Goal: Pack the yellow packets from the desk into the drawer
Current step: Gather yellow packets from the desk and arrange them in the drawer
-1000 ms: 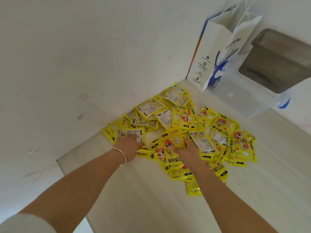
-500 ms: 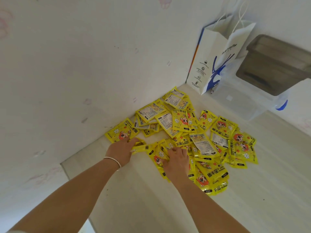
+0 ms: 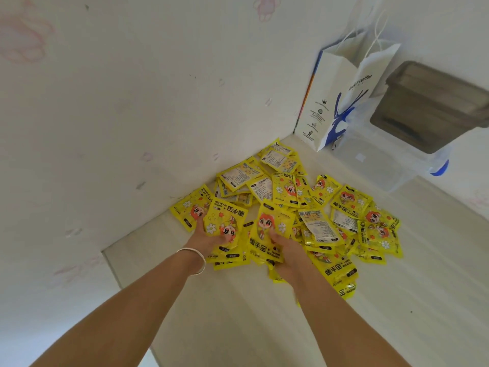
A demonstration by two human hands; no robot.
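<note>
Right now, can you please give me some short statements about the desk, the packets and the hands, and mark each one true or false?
1. Both hands hold yellow packets. True: the left hand and the right hand each grip packets lifted from the pile of yellow packets.
2. The paper bag lies flat on the desk. False: the paper bag stands upright in the corner.
3. A bracelet is on the left wrist. True: the bracelet is pale and thin.
4. The desk holds only one packet. False: many packets cover the desk.
5. A clear plastic box stands beside the paper bag. True: the plastic box is on its right.
</note>
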